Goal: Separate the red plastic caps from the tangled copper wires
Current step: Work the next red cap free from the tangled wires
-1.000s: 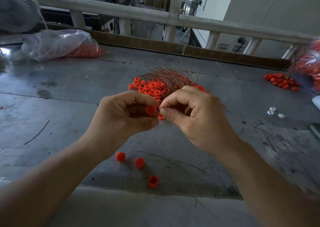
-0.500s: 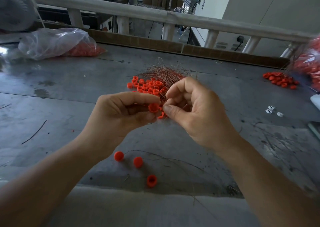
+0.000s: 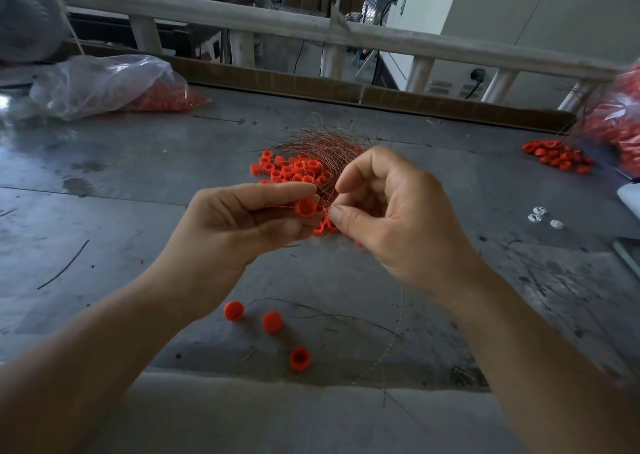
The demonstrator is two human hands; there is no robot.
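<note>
- One cap (image 3: pixel 306 207) is up off the table, pinched between the thumb and index fingertip of the left hand (image 3: pixel 239 231), open end facing the camera.
- A thin strand (image 3: pixel 327 199) comes off that cap, and the right hand (image 3: pixel 398 218) pinches it between its thumb and a curled finger, just beside the left fingertips. The right index finger is hooked above and is gripping nothing, as far as I can see.
- A couple more caps peek out right under both thumbs. Can't tell if they hang on wire or lie on the table.
- Just past the fingertips sits the tangle (image 3: pixel 325 143) of copper wire, with a pile (image 3: pixel 291 171) of caps touching its left edge.
- Three loose caps (image 3: pixel 272 322) lie on the table (image 3: pixel 138 183) below the left wrist, with stray wire beside them.
- Way left of the fingers is a clear bag (image 3: pixel 104 84) with caps inside. Way right is a small heap (image 3: pixel 557 155) next to a second bag (image 3: pixel 620 131).
- A few white bits (image 3: pixel 540 216) lie right of the right hand.
</note>
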